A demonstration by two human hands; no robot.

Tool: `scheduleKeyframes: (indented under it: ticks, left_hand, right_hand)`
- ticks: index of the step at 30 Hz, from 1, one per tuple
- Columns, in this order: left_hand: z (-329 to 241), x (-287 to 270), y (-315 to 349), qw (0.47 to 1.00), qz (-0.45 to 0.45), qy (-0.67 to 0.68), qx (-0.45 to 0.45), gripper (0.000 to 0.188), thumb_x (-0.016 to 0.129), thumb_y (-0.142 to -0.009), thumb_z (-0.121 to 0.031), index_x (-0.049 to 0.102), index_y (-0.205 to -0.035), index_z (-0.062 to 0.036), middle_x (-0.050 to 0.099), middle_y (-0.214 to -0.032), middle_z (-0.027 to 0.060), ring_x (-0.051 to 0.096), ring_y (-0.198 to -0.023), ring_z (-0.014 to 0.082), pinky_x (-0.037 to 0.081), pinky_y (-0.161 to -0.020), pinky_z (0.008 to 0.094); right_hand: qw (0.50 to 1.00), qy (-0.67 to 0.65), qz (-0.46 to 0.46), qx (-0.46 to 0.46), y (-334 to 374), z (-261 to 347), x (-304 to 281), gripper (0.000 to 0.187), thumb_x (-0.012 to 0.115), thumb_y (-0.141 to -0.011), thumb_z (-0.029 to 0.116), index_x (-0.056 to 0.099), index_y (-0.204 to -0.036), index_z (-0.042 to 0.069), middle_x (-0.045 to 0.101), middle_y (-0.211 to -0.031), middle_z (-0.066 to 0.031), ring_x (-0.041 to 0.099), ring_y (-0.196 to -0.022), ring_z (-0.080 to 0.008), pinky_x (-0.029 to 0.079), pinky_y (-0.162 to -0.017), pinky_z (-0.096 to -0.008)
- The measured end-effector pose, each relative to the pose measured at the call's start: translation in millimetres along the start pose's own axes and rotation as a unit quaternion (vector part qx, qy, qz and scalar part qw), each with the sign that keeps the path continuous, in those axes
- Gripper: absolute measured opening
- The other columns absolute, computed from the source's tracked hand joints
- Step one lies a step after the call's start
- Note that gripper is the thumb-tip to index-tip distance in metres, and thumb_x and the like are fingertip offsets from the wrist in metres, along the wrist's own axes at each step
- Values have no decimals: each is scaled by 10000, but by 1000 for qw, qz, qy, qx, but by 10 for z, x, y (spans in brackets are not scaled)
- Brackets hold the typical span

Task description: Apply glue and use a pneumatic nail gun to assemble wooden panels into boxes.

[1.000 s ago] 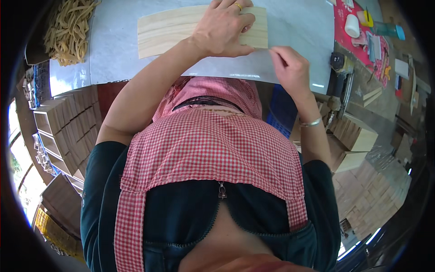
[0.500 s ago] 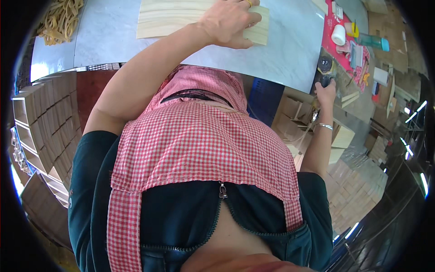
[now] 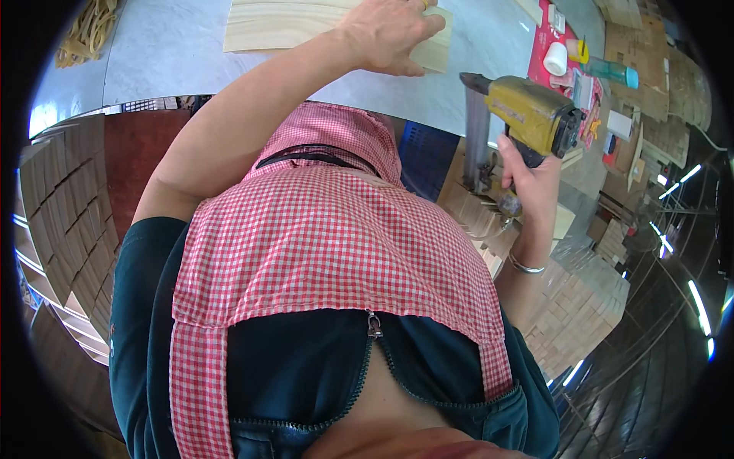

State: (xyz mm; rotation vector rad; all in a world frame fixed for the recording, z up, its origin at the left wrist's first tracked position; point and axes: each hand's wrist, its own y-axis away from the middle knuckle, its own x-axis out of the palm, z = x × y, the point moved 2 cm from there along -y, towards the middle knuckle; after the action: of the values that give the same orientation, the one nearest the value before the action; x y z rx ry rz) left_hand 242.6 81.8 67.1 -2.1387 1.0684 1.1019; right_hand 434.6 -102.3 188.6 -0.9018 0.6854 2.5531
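Observation:
My left hand (image 3: 388,37) is bent over the right part of a pale wooden board (image 3: 287,24) on the grey marbled table (image 3: 206,73). Its thumb and fingers hold the board; the far fingertips lie beyond the picture's top edge. My right hand (image 3: 535,177) grips the black handle of a yellow nail gun (image 3: 527,113), raised off the table's right edge. The gun's dark nose points left toward the board, and its long magazine hangs down beside the handle.
Rubber bands (image 3: 86,34) lie in a heap at the far left. A red mat (image 3: 544,46) at the right carries a white bottle (image 3: 556,58), near a teal-lidded clear bottle (image 3: 612,73). Stacked wooden boxes (image 3: 69,199) stand left, and more wood stacks (image 3: 585,294) right.
My right hand has lifted the nail gun from the right side and brought it up and left, nearer the board. My left hand stays on the board. The view has shifted slightly.

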Motion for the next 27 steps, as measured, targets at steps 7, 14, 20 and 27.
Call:
scheduleKeyframes:
  ticks: [7,14,20,27]
  left_hand:
    - [-33,-38,47,996,-67,-32,51,488,808,-732,-416,640,-1031,-69,587,-1155,179,554,-1072,356,432,-977,466]
    - [-43,-25,-21,999,35,-2,-33,475,805,-736,-411,644,-1028,-73,585,-1147,178,550,-1072,353,427,-981,459]
    - [48,59,20,993,-98,-14,70,467,801,-744,-408,646,-1031,-74,579,-1134,172,540,-1077,341,417,-986,450]
    - [54,51,30,984,-139,-38,109,473,798,-755,-413,646,-1047,-74,569,-1129,166,526,-1078,329,403,-993,445]
  right_hand:
    - [998,-8,52,-19,10,102,144,171,760,-901,112,662,-955,-17,597,-638,-24,474,-426,-84,387,-390,-225]
    - [998,-9,54,-10,-2,140,192,176,760,-902,112,660,-959,-20,601,-649,-24,472,-426,-85,388,-389,-227]
    - [999,-27,42,8,17,200,240,173,762,-903,122,664,-944,-15,592,-625,-18,474,-420,-88,388,-394,-228]
    - [1000,-25,11,6,-147,286,283,201,760,-916,169,678,-890,-12,570,-569,-9,474,-411,-89,386,-398,-225]
